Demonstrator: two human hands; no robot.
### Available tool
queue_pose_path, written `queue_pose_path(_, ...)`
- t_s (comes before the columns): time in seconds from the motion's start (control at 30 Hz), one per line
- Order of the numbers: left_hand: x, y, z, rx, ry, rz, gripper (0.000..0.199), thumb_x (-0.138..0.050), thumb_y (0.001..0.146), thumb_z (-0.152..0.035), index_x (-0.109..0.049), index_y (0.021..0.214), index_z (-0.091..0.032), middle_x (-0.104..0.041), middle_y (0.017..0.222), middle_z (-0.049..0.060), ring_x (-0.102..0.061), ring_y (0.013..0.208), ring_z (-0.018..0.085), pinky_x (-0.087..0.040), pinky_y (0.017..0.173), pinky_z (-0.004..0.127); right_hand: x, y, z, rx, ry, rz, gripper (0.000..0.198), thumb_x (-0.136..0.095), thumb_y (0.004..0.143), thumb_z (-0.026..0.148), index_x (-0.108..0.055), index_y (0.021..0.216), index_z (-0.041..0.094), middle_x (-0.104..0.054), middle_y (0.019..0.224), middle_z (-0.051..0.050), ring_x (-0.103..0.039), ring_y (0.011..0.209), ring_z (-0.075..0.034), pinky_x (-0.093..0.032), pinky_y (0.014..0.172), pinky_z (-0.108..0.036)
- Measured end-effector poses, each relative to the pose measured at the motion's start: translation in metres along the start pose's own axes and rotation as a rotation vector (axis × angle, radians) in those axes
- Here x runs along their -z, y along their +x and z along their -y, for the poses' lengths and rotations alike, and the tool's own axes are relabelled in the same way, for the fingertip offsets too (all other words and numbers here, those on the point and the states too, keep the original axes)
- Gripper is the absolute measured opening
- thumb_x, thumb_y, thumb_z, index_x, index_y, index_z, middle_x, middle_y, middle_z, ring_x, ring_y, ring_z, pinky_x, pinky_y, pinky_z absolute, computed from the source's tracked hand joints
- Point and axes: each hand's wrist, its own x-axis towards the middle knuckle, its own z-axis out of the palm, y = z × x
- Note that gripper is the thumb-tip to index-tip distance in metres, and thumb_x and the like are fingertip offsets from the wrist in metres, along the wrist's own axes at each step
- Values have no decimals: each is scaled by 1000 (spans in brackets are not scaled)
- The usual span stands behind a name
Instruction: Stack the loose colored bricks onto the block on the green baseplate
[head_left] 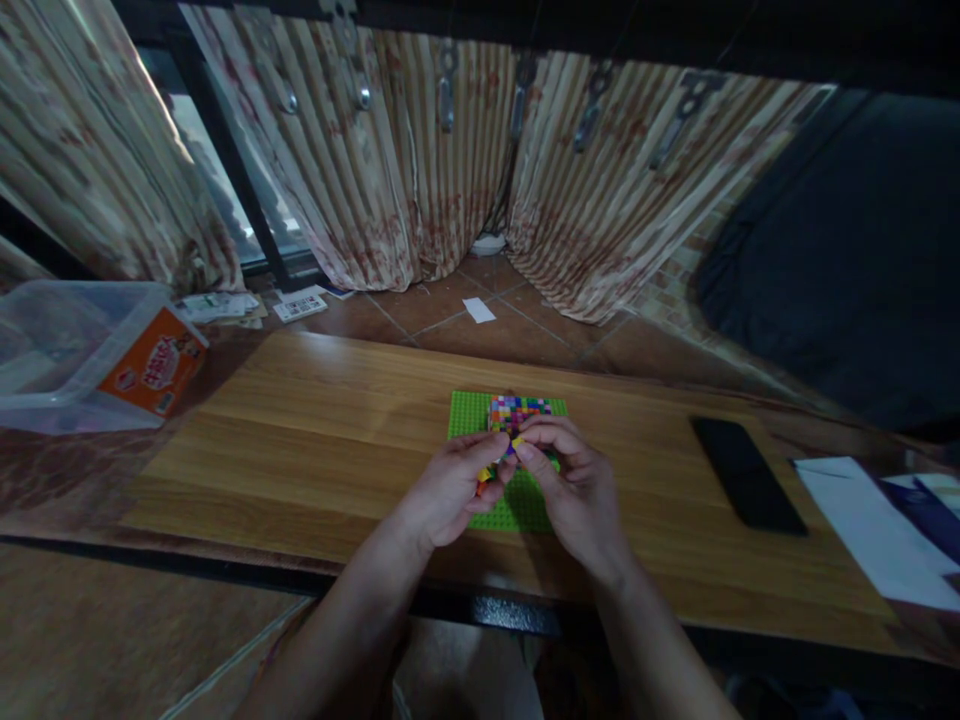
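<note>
Both hands meet above a green studded baseplate [469,410] on the wooden table. On the plate's far part stands a block of many small multicoloured toy bricks [517,408]. My left hand [454,485] is closed around a few small bricks; a yellow and orange one [484,478] shows between its fingers. My right hand [574,480] pinches a small yellow brick [517,441] between thumb and index finger, close to a purple piece at the left fingertips. Whether the yellow and purple pieces touch is too small to tell. The hands hide the plate's middle.
A black phone [748,475] lies on the right of the wooden table [322,440]. White papers [877,520] are at the right end. A clear plastic bin [67,350] with an orange label stands left. Striped curtains [360,170] hang beyond the table, above a tiled floor.
</note>
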Motion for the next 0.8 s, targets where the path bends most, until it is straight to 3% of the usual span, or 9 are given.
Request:
queue_pose_path(0.17,1,-2,0,21,10,10,27,-68,72,-37,-55,72,-13,-49,59,-4,-31,35,-1,-11,33,14,5,-1,2,-32,82,87,10,-60,84,30,-68,83,25,-61,93,-2,-57,94,-19,-43,90,-36)
queue_pose_path(0.3,3,-2,-3,28,13,26,27,-68,73,-36,-55,71,-13,-49,58,-4,-33,35,0,-12,32,13,17,2,-1,-48,124,21,7,-63,81,30,-69,82,26,-62,93,-2,-58,93,-18,-45,88,-36)
queue_pose_path(0.5,10,-1,-10,-6,-28,-73,24,-66,75,-33,-55,72,-12,-48,59,-3,-31,37,-1,-11,33,13,53,6,-20,-28,-193,-138,9,-71,74,35,-72,77,27,-64,92,-2,-59,92,-20,-46,84,-37)
queue_pose_path(0.63,13,0,-12,-30,-45,-121,22,-63,78,-31,-56,72,-11,-48,59,-3,-31,37,-1,-11,33,12,67,3,-32,-69,-282,-56,11,-70,74,36,-73,78,26,-66,89,-3,-62,88,-19,-48,80,-36)
queue_pose_path(0.8,14,0,-12,-33,-59,-139,22,-64,78,-31,-56,72,-11,-49,60,-2,-30,37,-1,-11,34,12,66,-1,-36,-125,-276,23,14,-70,74,37,-73,78,24,-68,85,-3,-63,81,-18,-50,73,-34)
